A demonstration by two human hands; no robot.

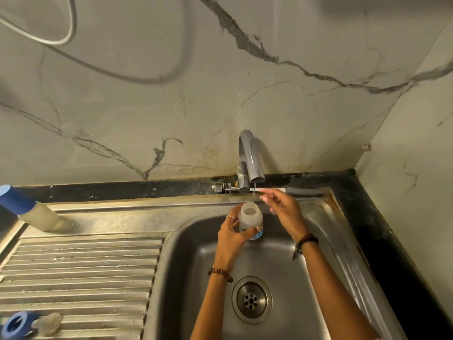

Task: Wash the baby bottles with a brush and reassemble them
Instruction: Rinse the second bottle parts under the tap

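Note:
My left hand (pixel 232 238) grips a small cloudy baby bottle (pixel 250 218), upright and uncapped, under the faucet (pixel 250 160). A thin stream of water falls into its mouth. My right hand (pixel 282 207) hovers just right of the bottle with fingers apart and nothing in it, close to the bottle brush (pixel 269 190) that lies on the ledge behind the sink. A second bottle with a blue cap (pixel 29 208) lies on its side at the far left. A blue collar ring (pixel 14 325) and a clear nipple (pixel 50 322) rest on the drainboard's near left corner.
The steel sink basin (pixel 208 266) has a round drain (pixel 252 300) in its floor. The ribbed drainboard (pixel 81 271) spreads to the left. A dark stone counter (pixel 382 231) runs along the right, and a marble-look wall with a hanging hose (pixel 73 25) rises behind.

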